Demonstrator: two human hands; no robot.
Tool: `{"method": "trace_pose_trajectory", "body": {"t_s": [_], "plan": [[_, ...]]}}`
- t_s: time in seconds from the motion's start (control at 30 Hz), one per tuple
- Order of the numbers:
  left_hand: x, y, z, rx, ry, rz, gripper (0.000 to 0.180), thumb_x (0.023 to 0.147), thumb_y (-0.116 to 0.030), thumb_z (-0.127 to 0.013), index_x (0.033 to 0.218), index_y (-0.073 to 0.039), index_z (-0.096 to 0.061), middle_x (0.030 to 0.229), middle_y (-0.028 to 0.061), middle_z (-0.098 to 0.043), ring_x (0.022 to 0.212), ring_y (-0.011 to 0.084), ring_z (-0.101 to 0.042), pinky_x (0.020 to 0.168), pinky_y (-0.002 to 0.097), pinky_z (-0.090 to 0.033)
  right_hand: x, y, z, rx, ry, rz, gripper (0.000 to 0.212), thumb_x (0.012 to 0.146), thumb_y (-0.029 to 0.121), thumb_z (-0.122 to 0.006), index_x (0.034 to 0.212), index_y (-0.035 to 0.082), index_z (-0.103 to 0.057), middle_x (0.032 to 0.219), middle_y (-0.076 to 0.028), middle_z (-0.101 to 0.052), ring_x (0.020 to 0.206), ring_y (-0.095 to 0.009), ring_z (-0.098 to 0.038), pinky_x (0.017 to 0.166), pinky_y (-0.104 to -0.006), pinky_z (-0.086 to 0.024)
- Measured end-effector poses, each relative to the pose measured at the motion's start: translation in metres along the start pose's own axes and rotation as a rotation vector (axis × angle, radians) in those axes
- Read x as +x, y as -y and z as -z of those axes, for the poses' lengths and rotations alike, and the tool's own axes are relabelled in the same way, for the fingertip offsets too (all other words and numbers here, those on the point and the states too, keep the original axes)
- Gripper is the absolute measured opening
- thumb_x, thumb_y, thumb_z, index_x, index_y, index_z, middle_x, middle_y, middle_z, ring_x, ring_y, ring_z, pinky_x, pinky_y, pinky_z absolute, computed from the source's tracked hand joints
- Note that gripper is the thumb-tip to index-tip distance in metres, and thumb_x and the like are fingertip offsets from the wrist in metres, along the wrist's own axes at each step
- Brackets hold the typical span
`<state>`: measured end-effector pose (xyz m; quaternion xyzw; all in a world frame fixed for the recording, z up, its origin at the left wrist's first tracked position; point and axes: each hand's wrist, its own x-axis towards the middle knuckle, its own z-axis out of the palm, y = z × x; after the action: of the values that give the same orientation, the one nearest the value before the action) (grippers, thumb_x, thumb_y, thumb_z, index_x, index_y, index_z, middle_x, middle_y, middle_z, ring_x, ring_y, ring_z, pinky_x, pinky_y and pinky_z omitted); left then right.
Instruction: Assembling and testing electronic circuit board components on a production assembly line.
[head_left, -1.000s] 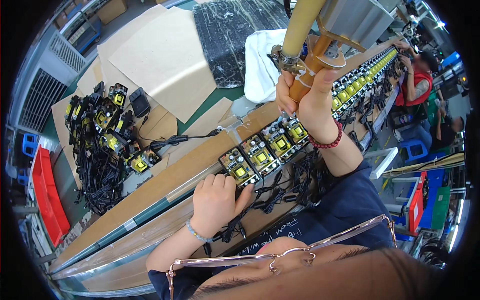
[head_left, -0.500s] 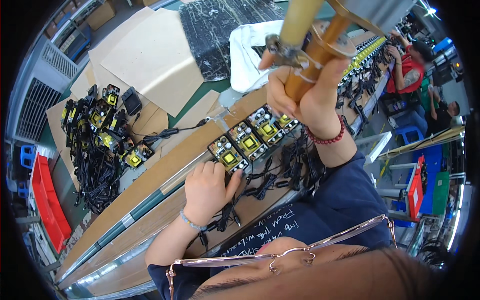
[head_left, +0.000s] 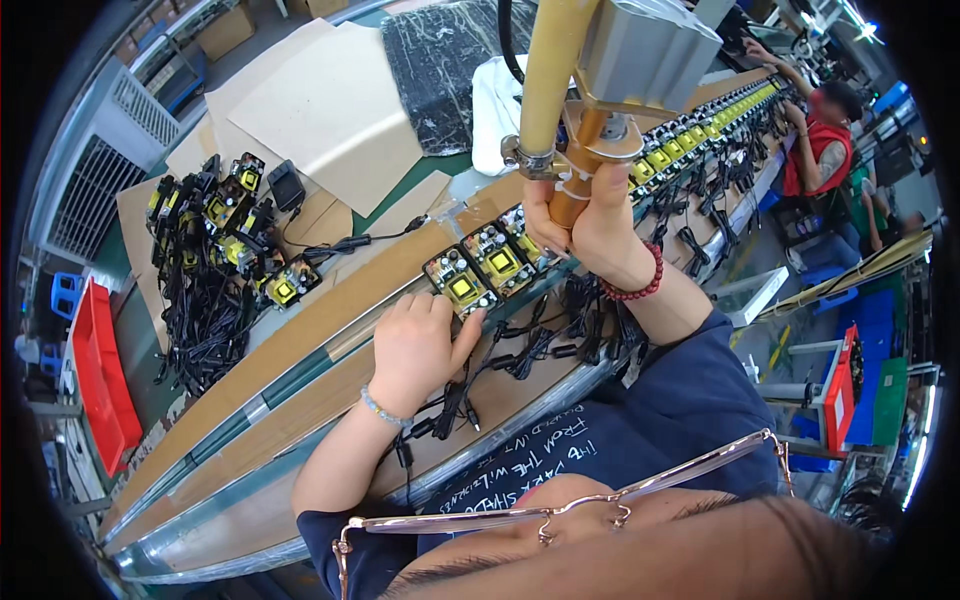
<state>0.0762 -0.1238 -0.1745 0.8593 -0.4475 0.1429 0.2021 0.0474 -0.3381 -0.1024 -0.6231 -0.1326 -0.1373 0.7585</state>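
Observation:
My right hand (head_left: 590, 225) is wrapped round an orange-brown cylindrical dispensing gun (head_left: 574, 180), which has a thick yellow hose and a grey metal block on top. The gun is upright above a row of circuit boards with yellow transformers; its tip is hidden by my fingers. My left hand (head_left: 415, 345) grips the near left end of the row, thumb and fingers at the edges of the end circuit board (head_left: 461, 287). Beside it sits another circuit board (head_left: 497, 260). Black cables (head_left: 530, 350) hang from the boards toward me.
To the left lies a heap of circuit boards with black cables (head_left: 205, 300) on cardboard (head_left: 320, 110). A white cloth (head_left: 493, 120) lies behind the gun. The row of boards (head_left: 700, 140) runs on to the far right, where a person in red (head_left: 825, 165) works. A red tray (head_left: 105, 385) stands far left.
My right hand and the gun have moved down and left over the row, covering more of the boards beside my left hand. My left hand stays at the end board. The whole view has shifted slightly.

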Motion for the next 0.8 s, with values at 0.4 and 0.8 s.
{"method": "trace_pose_trajectory", "body": {"t_s": [0.4,0.8], "plan": [[0.002,-0.004,0.003,-0.007,0.015,0.0,0.036,0.084,-0.038,-0.061,0.071,-0.005,-0.054,0.067,0.0105,-0.054,0.059,0.0251,-0.053,0.054,0.0325,-0.045,0.007,0.013,0.002,0.016,0.003,0.003,0.08,0.091,0.07,-0.029,0.111,-0.004,-0.051,0.044,-0.001,-0.041,0.033,-0.007,-0.03,0.034,-0.019,-0.026],[0.016,-0.03,-0.01,0.114,0.001,0.122,0.037,0.085,-0.039,-0.06,0.073,-0.005,-0.053,0.069,0.0108,-0.054,0.06,0.0271,-0.053,0.055,0.0342,-0.045,0.008,0.013,-0.015,0.008,-0.014,0.001,0.103,0.072,0.09,-0.023,0.1,-0.005,-0.051,0.043,0.001,-0.042,0.028,-0.007,-0.029,0.032,-0.0212,-0.03]]}}
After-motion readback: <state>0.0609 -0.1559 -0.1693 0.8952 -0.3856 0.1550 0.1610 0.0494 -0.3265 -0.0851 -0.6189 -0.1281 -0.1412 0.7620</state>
